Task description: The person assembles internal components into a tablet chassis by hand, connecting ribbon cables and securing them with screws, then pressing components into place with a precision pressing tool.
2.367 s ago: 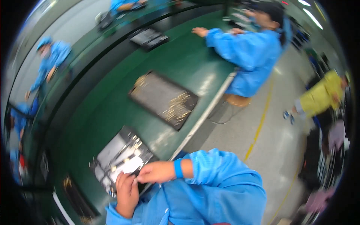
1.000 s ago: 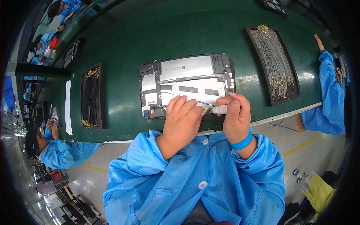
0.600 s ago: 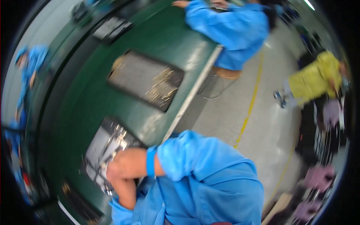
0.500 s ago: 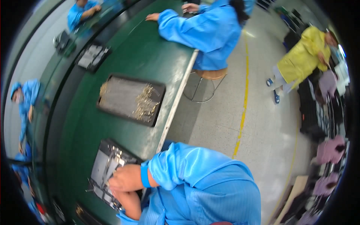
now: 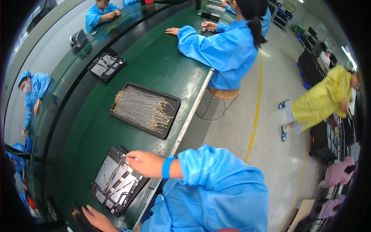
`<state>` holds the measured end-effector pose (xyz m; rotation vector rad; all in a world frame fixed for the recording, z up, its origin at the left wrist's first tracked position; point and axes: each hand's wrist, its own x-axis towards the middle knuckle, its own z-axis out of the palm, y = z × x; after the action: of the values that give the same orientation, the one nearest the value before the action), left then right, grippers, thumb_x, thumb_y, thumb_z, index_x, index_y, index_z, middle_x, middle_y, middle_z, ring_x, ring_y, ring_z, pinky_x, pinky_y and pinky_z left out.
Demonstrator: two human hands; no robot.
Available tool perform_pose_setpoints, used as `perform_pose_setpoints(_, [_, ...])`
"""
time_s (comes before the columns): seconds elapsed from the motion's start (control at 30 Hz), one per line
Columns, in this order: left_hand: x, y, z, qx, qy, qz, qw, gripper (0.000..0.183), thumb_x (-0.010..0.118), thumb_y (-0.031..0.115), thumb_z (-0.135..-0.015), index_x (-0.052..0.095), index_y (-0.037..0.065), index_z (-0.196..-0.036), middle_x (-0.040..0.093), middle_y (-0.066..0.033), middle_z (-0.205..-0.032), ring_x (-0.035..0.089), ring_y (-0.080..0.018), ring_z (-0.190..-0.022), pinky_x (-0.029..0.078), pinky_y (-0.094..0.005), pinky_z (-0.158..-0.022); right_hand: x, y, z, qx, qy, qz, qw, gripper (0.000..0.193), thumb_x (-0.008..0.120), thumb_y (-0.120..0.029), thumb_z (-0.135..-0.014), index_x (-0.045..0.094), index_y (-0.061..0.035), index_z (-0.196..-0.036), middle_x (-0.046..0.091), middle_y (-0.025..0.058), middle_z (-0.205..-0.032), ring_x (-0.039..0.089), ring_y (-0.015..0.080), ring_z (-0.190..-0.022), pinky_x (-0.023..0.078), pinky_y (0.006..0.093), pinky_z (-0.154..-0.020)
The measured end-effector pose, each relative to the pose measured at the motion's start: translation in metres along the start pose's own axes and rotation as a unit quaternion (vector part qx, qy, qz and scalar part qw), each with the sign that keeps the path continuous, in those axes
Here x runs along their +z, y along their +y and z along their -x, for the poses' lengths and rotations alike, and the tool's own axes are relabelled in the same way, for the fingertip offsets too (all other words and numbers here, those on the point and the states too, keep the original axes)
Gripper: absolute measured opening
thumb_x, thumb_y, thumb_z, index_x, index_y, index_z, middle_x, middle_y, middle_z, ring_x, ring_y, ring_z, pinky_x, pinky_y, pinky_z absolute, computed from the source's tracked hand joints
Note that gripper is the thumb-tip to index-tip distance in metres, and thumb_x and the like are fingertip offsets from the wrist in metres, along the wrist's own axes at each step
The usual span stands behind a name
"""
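Note:
An opened flat electronic device (image 5: pixel 116 179), with a dark frame and silver and black inner parts, lies on the green bench in front of me. My right hand (image 5: pixel 145 163) is over its upper right part, thumb and fingers pinched together; what they hold, if anything, is too small to make out. A blue band circles that wrist. At the lower left, my left hand (image 5: pixel 96 219) has its fingers stretched out beside a narrow dark tray (image 5: pixel 81 221) containing small gold-coloured pieces. Farther up the bench, a black tray (image 5: pixel 172 123) carries many thin grey cables with gold-coloured ends.
A second opened device (image 5: pixel 107 66) rests at the far left, by the dark strip along the green bench (image 5: pixel 154 77). A co-worker in blue (image 5: pixel 220 50) sits at the bench's far side. On the right, a person in yellow (image 5: pixel 320 98) stands beyond a yellow floor line.
My hands were together over the device and have parted. The left moved down-left to the narrow tray; the right moved up toward the device's upper part. The whole view has shifted slightly.

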<state>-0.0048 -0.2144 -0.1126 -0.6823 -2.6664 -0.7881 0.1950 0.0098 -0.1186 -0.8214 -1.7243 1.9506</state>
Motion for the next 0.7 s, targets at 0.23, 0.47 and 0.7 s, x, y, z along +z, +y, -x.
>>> perform_pose_setpoints(0.23, [0.009, 0.000, 0.063, -0.073, -0.185, 0.094, 0.975, 0.040, 0.039, 0.025, -0.087, 0.045, -0.008, -0.110, 0.048, -0.0211, -0.111, 0.046, -0.0260, -0.101, 0.034, -0.0302, -0.087, -0.027, -0.004, 0.008, 0.212, -0.082, 0.185, 0.956, 0.053, 0.043, -0.041, -0.081, 0.042, -0.0022, -0.116, 0.056, 0.0106, -0.092, 0.054, 0.0199, -0.073, 0.045, 0.0305, -0.062])
perform_pose_setpoints(0.47, [0.041, -0.019, 0.037, -0.008, -0.128, 0.136, 0.982, 0.028, 0.043, 0.011, -0.081, 0.050, -0.008, -0.100, 0.054, -0.0220, -0.082, 0.051, -0.0342, -0.075, 0.039, -0.0392, -0.069, -0.018, 0.023, -0.009, 0.353, -0.260, 0.042, 0.898, 0.053, 0.047, -0.049, -0.078, 0.050, -0.0016, -0.100, 0.049, 0.0028, -0.071, 0.042, 0.0086, -0.051, 0.036, 0.0213, -0.040])
perform_pose_setpoints(0.7, [0.018, -0.040, 0.019, -0.020, -0.089, 0.014, 0.996, 0.048, 0.056, 0.023, -0.071, 0.046, -0.005, -0.108, 0.053, -0.0208, -0.094, 0.048, -0.0338, -0.086, 0.034, -0.0399, -0.080, 0.035, -0.019, -0.043, 0.311, -0.101, 0.002, 0.945, 0.036, 0.049, -0.040, -0.080, 0.051, -0.0033, -0.078, 0.046, 0.0031, -0.058, 0.043, 0.0102, -0.047, 0.036, 0.0214, -0.038])
